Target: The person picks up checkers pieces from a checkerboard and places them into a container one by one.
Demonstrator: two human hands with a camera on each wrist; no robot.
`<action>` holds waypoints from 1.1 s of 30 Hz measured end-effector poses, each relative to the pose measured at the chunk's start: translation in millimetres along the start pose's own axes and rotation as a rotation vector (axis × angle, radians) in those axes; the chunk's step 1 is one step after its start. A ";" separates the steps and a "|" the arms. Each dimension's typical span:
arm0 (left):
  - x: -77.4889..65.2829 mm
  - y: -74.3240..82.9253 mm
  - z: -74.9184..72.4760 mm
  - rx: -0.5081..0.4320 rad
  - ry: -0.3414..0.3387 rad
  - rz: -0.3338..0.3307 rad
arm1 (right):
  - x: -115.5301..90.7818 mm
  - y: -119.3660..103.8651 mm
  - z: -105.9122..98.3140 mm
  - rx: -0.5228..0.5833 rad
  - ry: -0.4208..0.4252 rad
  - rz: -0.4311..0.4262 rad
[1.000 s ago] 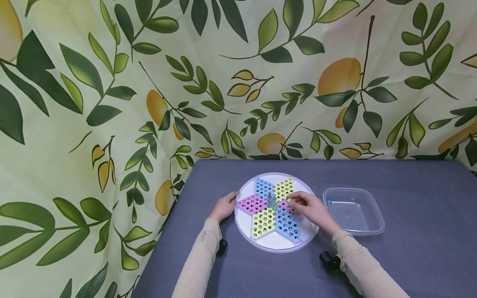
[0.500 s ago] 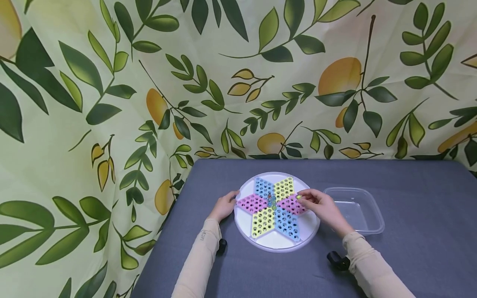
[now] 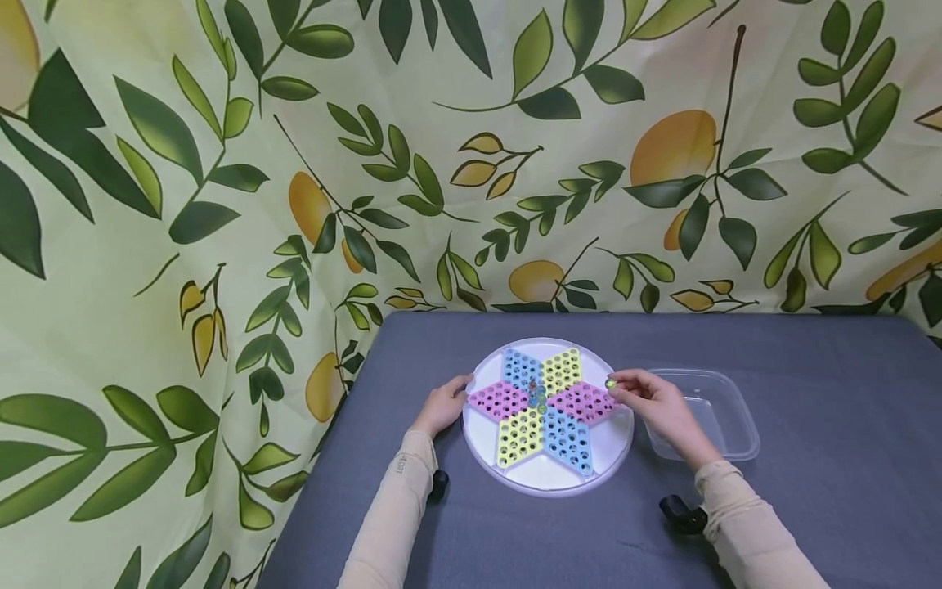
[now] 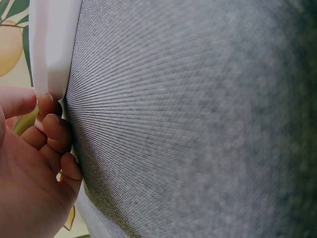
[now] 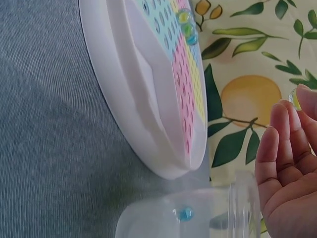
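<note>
A round white Chinese checkers board [image 3: 545, 474] with a pink, yellow and blue star lies on the table. Its left rim is gripped by my left hand [image 3: 441, 406]; in the left wrist view the fingers [image 4: 57, 131] curl at the board's edge. Between thumb and fingertips, my right hand [image 3: 658, 405] pinches a yellow-green marble [image 5: 295, 99] just above the board's right edge. Several marbles [image 3: 537, 397] sit in the holes at the star's centre. To the right stands a clear plastic container [image 3: 746, 433], partly behind my right hand, with a blue marble [image 5: 185, 214] inside.
Dark grey cloth covers the table [image 3: 832, 458]. A leaf-and-fruit patterned curtain [image 3: 471, 204] hangs behind it and along the left. The container stands close beside the board's right rim.
My right hand has moved right with the yellow-green marble, from over the pink point near the star's middle to the board's right edge. The left hand has stayed at the rim.
</note>
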State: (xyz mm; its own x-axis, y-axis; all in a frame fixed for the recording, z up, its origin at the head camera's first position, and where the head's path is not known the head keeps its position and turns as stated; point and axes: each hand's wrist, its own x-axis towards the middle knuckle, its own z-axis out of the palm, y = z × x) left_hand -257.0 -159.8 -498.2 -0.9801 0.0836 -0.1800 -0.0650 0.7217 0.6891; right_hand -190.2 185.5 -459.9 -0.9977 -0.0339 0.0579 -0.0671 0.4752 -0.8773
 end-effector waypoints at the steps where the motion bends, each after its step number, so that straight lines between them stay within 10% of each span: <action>1: 0.2 0.0 0.0 0.002 0.001 0.002 | -0.1 1.1 -1.4 0.001 0.001 0.003; 33: 0.8 -0.1 1.1 -0.001 0.019 -0.012 | -6.3 29.8 -28.8 0.029 0.068 0.015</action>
State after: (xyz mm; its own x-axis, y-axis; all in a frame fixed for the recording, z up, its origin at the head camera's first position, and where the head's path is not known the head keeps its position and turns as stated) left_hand -257.5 -159.0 -499.1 -0.9826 0.0620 -0.1748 -0.0768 0.7218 0.6878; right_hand -186.1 225.2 -472.7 -0.9966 0.0333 0.0756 -0.0526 0.4493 -0.8918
